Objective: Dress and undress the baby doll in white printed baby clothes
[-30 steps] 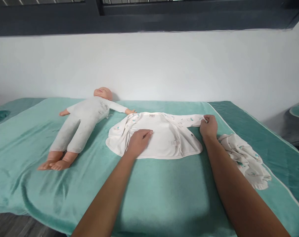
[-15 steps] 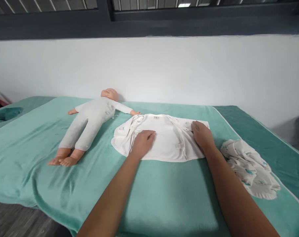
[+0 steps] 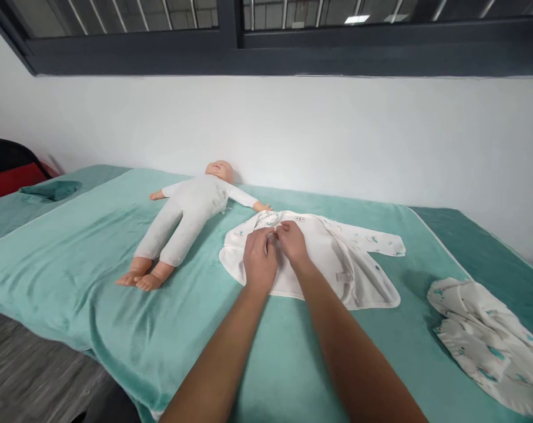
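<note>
A white printed baby shirt (image 3: 337, 258) lies spread open on the teal blanket (image 3: 94, 282). My left hand (image 3: 260, 258) and my right hand (image 3: 291, 242) meet side by side over the shirt's left half. Fingertips of both hands pinch the fabric near its folded left sleeve. A baby doll (image 3: 187, 214) in a pale grey suit lies on its back to the left, one arm reaching almost to the shirt.
A crumpled white printed garment (image 3: 486, 341) lies at the right on the blanket. A folded teal cloth (image 3: 50, 190) sits far left, beside a red and black seat (image 3: 6, 170). A white wall and a dark window frame stand behind.
My right hand let go of the shirt's right sleeve and crossed left to join my left hand. The view swung left, so the doll and shirt appear further right.
</note>
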Motion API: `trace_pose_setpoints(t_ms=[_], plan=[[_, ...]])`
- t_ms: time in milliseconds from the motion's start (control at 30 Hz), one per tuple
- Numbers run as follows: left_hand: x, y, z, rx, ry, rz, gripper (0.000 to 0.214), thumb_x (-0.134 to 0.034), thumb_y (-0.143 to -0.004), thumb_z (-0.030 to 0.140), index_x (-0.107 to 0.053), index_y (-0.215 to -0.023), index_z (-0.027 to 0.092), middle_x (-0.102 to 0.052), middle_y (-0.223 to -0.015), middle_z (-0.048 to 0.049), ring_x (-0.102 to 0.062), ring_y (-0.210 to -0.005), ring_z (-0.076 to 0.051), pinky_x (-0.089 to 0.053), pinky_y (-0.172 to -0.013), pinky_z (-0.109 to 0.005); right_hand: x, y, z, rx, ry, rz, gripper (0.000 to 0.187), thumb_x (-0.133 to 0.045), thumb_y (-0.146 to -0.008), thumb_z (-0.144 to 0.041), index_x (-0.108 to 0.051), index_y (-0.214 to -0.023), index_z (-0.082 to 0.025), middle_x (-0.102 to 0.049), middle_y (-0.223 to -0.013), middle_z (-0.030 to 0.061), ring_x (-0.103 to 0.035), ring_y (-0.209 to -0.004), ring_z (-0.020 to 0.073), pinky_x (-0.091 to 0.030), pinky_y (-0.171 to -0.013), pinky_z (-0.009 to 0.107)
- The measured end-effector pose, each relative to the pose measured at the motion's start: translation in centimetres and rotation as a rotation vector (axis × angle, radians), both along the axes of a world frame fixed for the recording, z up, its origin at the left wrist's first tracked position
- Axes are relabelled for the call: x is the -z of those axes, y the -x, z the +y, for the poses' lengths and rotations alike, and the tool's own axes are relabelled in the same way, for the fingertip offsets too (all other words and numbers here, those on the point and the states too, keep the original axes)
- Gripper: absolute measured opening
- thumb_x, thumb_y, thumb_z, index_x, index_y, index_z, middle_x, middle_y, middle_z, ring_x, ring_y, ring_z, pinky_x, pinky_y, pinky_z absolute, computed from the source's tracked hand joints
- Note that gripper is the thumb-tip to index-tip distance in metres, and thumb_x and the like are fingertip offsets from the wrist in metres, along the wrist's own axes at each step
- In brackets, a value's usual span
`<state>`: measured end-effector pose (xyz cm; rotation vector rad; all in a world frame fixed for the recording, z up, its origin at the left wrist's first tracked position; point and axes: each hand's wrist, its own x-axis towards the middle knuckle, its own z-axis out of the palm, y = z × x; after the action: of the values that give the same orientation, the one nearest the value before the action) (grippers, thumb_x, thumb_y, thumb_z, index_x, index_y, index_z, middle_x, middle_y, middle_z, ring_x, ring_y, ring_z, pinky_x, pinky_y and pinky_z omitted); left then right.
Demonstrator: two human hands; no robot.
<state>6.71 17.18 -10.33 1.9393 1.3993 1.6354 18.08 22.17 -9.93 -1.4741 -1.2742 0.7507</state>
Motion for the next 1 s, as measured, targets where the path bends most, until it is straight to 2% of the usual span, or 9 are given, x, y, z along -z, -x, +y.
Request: trace_pose_setpoints(t_ms=[133, 333, 433, 533, 633, 733, 800, 867, 1000], plan=[[0.2, 5.0, 0.7, -0.054, 0.075, 0.129, 0.051, -0.044, -0.075, 0.000, -0.063, -0.116, 0.023, -0.068, -0.122, -0.0065, -0.057, -0.122, -0.024, -0.044, -0.109, -0.040, 1.3, 0.5, -0.1, -0.050, 0.036, 0.081, 0.045, -0.059, -0.083, -0.034, -0.057, -0.127, -0.028, -0.071, -0.112, 0.0051, -0.069, -0.096, 0.0212, -0.054, -0.090, 0.040], [1.1, 11.0, 3.3, 0.085, 0.240, 0.340, 0.066, -0.044, -0.070, 0.002, -0.060, -0.131, 0.021, -0.062, -0.138, -0.0079, -0.052, -0.132, -0.025, -0.039, -0.115, -0.042, -0.5, 0.0, -0.1, -0.141, 0.125, 0.283, 0.050, -0.075, -0.072, -0.033, -0.065, -0.120, -0.031, -0.066, -0.125, 0.0062, -0.068, -0.100, 0.0218, -0.057, -0.082, 0.036], [1.0, 11.1, 4.5, 0.110, 0.293, 0.391, 0.052, -0.051, -0.078, 0.013, -0.064, -0.128, 0.024, -0.065, -0.135, -0.0062, -0.056, -0.129, -0.027, -0.040, -0.113, -0.044, -1.1, 0.7, 0.9, -0.093, 0.197, 0.292, 0.047, -0.074, -0.070, -0.033, -0.066, -0.116, -0.030, -0.068, -0.114, 0.0042, -0.069, -0.088, 0.0199, -0.058, -0.069, 0.031], [0.6, 10.7, 5.8, 0.050, 0.317, 0.259, 0.033, -0.051, -0.088, 0.026, -0.070, -0.114, 0.022, -0.073, -0.120, -0.0069, -0.064, -0.114, -0.027, -0.047, -0.103, -0.041, -1.2, 1.5, 1.9, -0.044, 0.231, 0.250, 0.043, -0.071, -0.071, -0.037, -0.068, -0.113, -0.028, -0.067, -0.096, 0.0012, -0.067, -0.073, 0.0168, -0.054, -0.061, 0.029], [0.3, 10.8, 7.3, -0.076, 0.363, 0.004, 0.033, -0.045, -0.094, 0.036, -0.070, -0.102, 0.016, -0.074, -0.097, -0.0082, -0.068, -0.089, -0.024, -0.053, -0.083, -0.035, -0.9, 2.0, 2.5, -0.024, 0.205, 0.220, 0.038, -0.071, -0.070, -0.038, -0.071, -0.106, -0.028, -0.066, -0.087, -0.0020, -0.063, -0.071, 0.0158, -0.053, -0.064, 0.029], [0.2, 10.9, 8.6, -0.174, 0.413, -0.111, 0.032, -0.043, -0.094, 0.032, -0.065, -0.110, 0.013, -0.072, -0.094, -0.0086, -0.065, -0.067, -0.019, -0.054, -0.068, -0.033, -0.8, 2.1, 2.5, -0.035, 0.141, 0.224, 0.035, -0.071, -0.071, -0.040, -0.072, -0.104, -0.029, -0.066, -0.089, -0.0022, -0.063, -0.081, 0.0178, -0.055, -0.071, 0.030], [0.4, 10.9, 8.8, -0.230, 0.377, -0.060, 0.035, -0.045, -0.091, 0.023, -0.060, -0.121, 0.013, -0.071, -0.107, -0.0119, -0.068, -0.079, -0.021, -0.056, -0.077, -0.036, -0.9, 2.1, 2.3, -0.068, 0.102, 0.297, 0.036, -0.071, -0.072, -0.038, -0.071, -0.107, -0.028, -0.066, -0.094, -0.0013, -0.064, -0.088, 0.0187, -0.056, -0.074, 0.030], [0.7, 10.9, 8.4, -0.279, 0.322, 0.040, 0.041, -0.049, -0.087, 0.018, -0.056, -0.128, 0.014, -0.067, -0.121, -0.0152, -0.066, -0.106, -0.028, -0.052, -0.095, -0.042, -1.2, 2.0, 2.1, -0.098, 0.088, 0.393, 0.038, -0.072, -0.072, -0.035, -0.069, -0.109, -0.027, -0.066, -0.098, -0.0008, -0.064, -0.090, 0.0179, -0.056, -0.075, 0.030], [1.0, 10.7, 6.8, -0.317, 0.231, 0.230, 0.037, -0.052, -0.089, 0.022, -0.060, -0.125, 0.018, -0.060, -0.133, -0.0158, -0.055, -0.128, -0.033, -0.045, -0.107, -0.048, -1.6, 1.9, 1.9, -0.093, 0.094, 0.476, 0.037, -0.075, -0.071, -0.036, -0.068, -0.106, -0.026, -0.063, -0.087, -0.0034, -0.058, -0.068, 0.0114, -0.052, -0.063, 0.027]])
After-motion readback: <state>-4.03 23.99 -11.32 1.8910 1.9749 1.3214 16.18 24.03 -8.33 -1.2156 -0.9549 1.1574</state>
